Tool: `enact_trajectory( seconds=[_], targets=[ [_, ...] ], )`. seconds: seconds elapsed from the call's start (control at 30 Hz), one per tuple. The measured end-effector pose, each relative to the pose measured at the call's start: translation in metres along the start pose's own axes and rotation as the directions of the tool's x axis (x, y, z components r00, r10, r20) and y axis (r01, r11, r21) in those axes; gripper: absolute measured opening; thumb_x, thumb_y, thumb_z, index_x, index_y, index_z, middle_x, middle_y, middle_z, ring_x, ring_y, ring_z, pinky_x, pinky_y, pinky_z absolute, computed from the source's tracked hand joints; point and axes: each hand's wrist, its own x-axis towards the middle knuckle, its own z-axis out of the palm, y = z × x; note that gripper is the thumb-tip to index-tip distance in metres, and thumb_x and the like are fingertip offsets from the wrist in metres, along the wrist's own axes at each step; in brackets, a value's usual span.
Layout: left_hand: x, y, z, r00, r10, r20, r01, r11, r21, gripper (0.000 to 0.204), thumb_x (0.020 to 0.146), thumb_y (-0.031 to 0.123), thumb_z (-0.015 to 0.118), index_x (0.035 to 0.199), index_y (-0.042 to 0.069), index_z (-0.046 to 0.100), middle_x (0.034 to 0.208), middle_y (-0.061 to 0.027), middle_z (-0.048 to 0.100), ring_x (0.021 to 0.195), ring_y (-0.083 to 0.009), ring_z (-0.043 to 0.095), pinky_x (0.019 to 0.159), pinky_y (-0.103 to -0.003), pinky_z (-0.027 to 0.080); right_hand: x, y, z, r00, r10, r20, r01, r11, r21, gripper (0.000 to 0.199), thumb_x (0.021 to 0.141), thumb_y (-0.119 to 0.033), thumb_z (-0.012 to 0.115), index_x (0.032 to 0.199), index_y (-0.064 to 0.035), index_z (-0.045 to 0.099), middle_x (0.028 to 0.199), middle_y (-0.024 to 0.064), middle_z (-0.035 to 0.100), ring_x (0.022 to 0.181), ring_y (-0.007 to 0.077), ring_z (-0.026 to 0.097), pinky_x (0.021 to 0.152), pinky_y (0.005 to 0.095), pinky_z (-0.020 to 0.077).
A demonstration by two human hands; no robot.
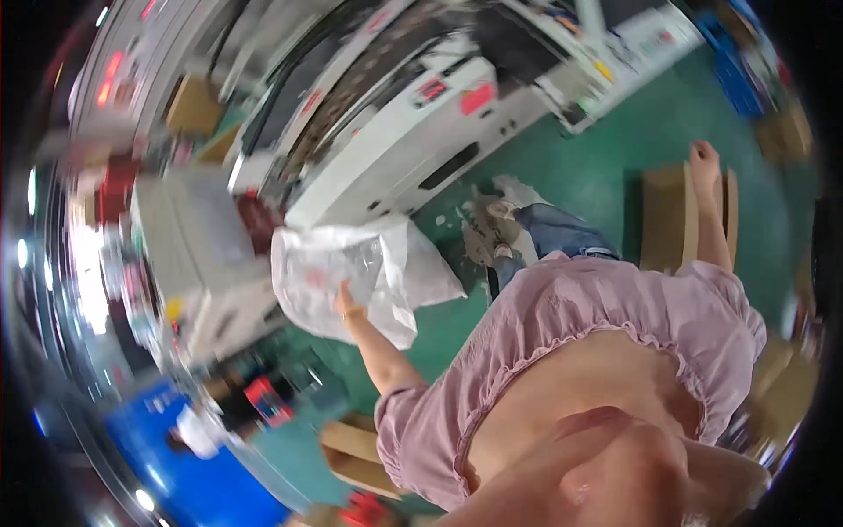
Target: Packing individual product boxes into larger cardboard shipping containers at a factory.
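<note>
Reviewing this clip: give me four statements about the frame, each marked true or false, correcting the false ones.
1. The left hand shows against the white bag. True, though whether they touch cannot be told.
2. Both hands show against that bag. False: the right hand is well apart from it, showing near a cardboard box.
3. The floor is green. True.
4. The person's top is yellow. False: it is pink.

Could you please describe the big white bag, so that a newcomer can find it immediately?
Start from the long white machine at the top. Just below its lower-left end is the bag, with the left hand seen against it. Unlike this machine and the boxy white unit to the left, it is soft and crumpled.
</note>
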Motion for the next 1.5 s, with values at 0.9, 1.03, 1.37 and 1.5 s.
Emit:
enact_trajectory(
  seconds=[0.9, 1.03, 1.37, 1.5],
  targets=[
    [-0.539, 0.157, 0.854, 0.508, -0.408, 0.759, -0.079, 0.855, 0.513, 0.038, 0.085, 0.043, 0.056, 0.108, 0.013, 0.055, 0.092, -0.002, 0.057, 0.065, -0.0155, 0.055, 0.055, -0.027, 0.047, -0.328, 0.515, -0.17, -0.041, 0.949, -0.313, -0.969, 0.039, 0.245, 0.062, 0.078, -0.048, 0.061, 0.115, 0.0005, 0.048, 0.107, 0.0183, 0.059, 0.091, 0.0324, 0.059, 0.077, 0.0403, 0.048],
    [-0.532, 0.165, 0.964, 0.586, -0.261, 0.767, -0.218, 0.861, 0.459, 0.037, 0.088, 0.041, 0.052, 0.107, 0.01, 0.055, 0.1, -0.006, 0.057, 0.077, -0.024, 0.058, 0.07, -0.035, 0.05, -0.296, 0.579, -0.153, -0.325, 0.925, -0.194, -0.91, -0.251, 0.329, 0.081, 0.077, -0.058, 0.054, 0.123, 0.0075, 0.04, 0.122, 0.0241, 0.049, 0.114, 0.0363, 0.047, 0.096, 0.0409, 0.0373],
    [-0.583, 0.161, 1.137, 0.281, 0.186, 0.942, -0.946, 0.222, 0.238, 0.055, 0.089, 0.051, 0.036, 0.117, 0.007, 0.054, 0.114, -0.0188, 0.057, 0.106, -0.038, 0.053, 0.089, -0.04, 0.042, -0.242, 0.624, -0.076, -0.461, 0.833, -0.307, -0.885, -0.405, 0.229, 0.067, 0.088, -0.059, 0.021, 0.115, -0.003, 0.046, 0.113, 0.0247, 0.056, 0.102, 0.044, 0.053, 0.087, 0.0474, 0.0419],
    [-0.619, 0.178, 1.103, 0.384, 0.247, 0.89, -0.893, 0.343, 0.291, 0.053, 0.09, 0.051, 0.036, 0.112, 0.008, 0.057, 0.105, -0.0198, 0.061, 0.102, -0.038, 0.054, 0.086, -0.041, 0.043, -0.244, 0.631, -0.086, -0.554, 0.788, -0.269, -0.832, -0.52, 0.191, 0.063, 0.089, -0.054, 0.027, 0.123, -0.0041, 0.044, 0.116, 0.0181, 0.056, 0.101, 0.0382, 0.055, 0.086, 0.0442, 0.0436]
  ],
)
